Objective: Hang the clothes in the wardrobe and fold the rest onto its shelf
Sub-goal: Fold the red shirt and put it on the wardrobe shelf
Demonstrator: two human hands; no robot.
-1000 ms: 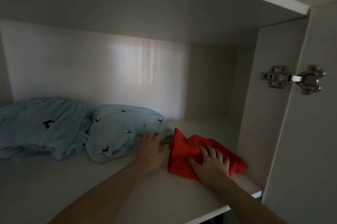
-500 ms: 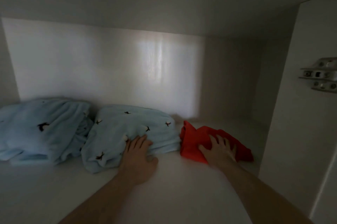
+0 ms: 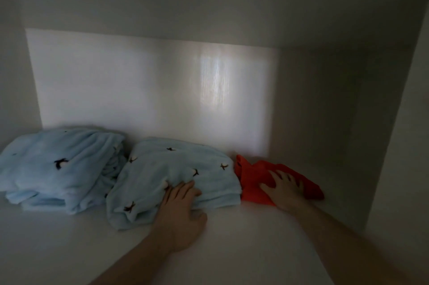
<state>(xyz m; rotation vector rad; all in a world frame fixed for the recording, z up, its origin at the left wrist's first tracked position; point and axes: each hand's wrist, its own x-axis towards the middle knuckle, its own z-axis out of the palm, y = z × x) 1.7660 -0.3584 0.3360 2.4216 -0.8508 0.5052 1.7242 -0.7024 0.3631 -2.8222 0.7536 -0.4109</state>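
I see my left hand (image 3: 180, 211) lying flat with straight fingers against the front of a folded pale-blue fleece garment with small dark bird prints (image 3: 171, 178), gripping nothing. My right hand (image 3: 284, 188) lies flat, fingers spread, pressing on a folded red cloth (image 3: 251, 175) without curling round it. The red cloth sits on the white wardrobe shelf (image 3: 255, 243), touching the blue garment's right edge, near the white back panel (image 3: 139, 89). A second folded pale-blue fleece garment (image 3: 58, 166) lies just beside the first, on its left.
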